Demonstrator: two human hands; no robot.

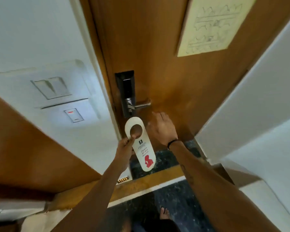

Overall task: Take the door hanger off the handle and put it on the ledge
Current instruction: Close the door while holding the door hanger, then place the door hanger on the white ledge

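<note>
A white door hanger [143, 151] with a red figure and a round hole is off the handle, held just below it. My left hand [125, 148] grips the hanger's left edge, thumb at the rim of the hole. The silver lever handle [141, 104] sticks out of a black lock plate [126, 92] on the brown wooden door [157, 47] and carries nothing. My right hand [162, 128] hovers below and to the right of the handle with its fingers apart, holding nothing. A brown wooden ledge [23, 148] runs along the left wall.
White wall switches [53, 87] and a card-slot panel [74, 115] sit left of the door frame. A cream paper notice [213, 25] is fixed high on the door. A white wall [258, 97] closes in on the right. Dark stone floor [174, 198] and my bare foot [164, 213] lie below.
</note>
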